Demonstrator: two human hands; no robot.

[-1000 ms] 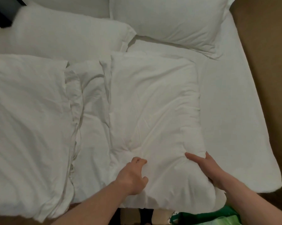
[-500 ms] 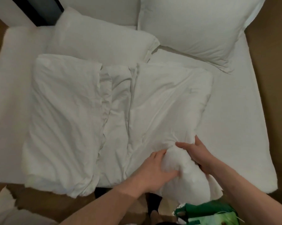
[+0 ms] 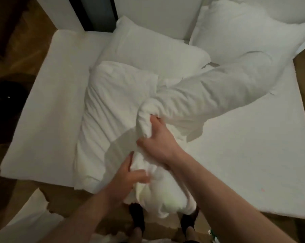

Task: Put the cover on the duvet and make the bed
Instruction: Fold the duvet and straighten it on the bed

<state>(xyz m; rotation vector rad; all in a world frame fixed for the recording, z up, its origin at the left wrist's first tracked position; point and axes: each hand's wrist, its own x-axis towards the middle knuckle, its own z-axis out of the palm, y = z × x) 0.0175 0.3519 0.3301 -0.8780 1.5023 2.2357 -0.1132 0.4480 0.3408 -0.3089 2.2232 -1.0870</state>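
Hands first: at the foot of the white bed [image 3: 253, 163], the left hand [image 3: 126, 179] curls its fingers into the near end of the bunched white duvet [image 3: 209, 95], and just beyond, the right hand [image 3: 158, 141] grips a gathered fistful. Farther off, the duvet trails across the mattress toward two white pillows [image 3: 148, 48]. Judging from this, the step goes best by gathering evenly, finding a true corner, and keeping layers untwisted.
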